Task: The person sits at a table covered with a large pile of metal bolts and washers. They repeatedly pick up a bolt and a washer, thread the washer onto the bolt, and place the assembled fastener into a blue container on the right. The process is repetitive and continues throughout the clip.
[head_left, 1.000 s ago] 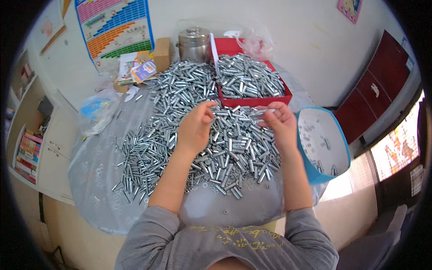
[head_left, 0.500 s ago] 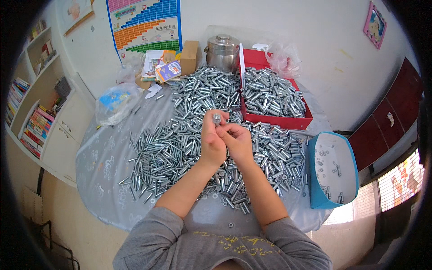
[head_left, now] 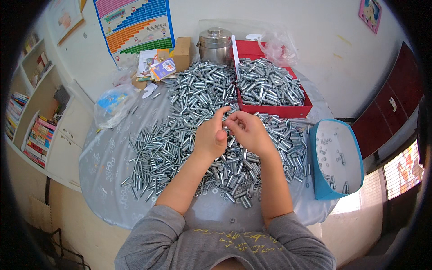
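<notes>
Head view | I see left hand point(head_left: 210, 137) and right hand point(head_left: 249, 132) meeting fingertip to fingertip above the bolt pile point(head_left: 189, 135), pinching something too small to identify | red tray point(head_left: 274, 110) behind pile, blue bin point(head_left: 335, 157) right of it.

colourful wall chart point(head_left: 135, 22), cardboard box point(head_left: 182, 53)

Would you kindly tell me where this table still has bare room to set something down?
Bare grey cloth lies left of the bolt pile, below the plastic bag; a narrow strip sits at the near edge. The centre around both hands and the red tray is crowded.
</notes>
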`<state>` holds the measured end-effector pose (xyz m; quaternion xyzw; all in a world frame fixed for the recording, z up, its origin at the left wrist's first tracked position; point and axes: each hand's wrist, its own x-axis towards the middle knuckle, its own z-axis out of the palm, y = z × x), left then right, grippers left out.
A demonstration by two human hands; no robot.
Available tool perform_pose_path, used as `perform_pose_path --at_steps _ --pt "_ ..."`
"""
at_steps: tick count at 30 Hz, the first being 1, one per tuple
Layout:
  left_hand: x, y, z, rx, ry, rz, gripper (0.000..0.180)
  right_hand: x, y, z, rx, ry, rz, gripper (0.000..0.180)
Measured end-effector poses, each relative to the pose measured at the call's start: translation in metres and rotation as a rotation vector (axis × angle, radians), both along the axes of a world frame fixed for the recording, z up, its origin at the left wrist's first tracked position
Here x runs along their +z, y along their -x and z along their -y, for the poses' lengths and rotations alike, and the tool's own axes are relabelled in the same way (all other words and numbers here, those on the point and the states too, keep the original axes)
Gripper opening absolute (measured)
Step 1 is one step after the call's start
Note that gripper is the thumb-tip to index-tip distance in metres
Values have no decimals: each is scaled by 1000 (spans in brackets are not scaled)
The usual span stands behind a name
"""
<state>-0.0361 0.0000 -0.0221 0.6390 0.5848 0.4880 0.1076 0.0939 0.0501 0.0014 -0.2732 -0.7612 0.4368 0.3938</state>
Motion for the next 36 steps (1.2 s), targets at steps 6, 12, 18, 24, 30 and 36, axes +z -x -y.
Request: perform_pose_path --at_steps 6,12,18,24,30,36 --pt "3 -6 3 30 10 -77 111 4 -8 0 7 -44 236 22" --pt "3 -7 4 -8 -13 -125 118 7 -10 0 3 99 101 24" --pt "6 -7 4 26 12 -104 118 6 -17 -4 -6 17 99 24" --pt "5 -3 3 23 2 -152 117 4 -13 0 -71 -110 150 18" --pt "4 -2 0 -5 -55 -159 116 16 -16 6 -8 103 215 13" --pt "6 -6 4 -24 -66 -157 111 10 -14 2 -18 65 32 15"
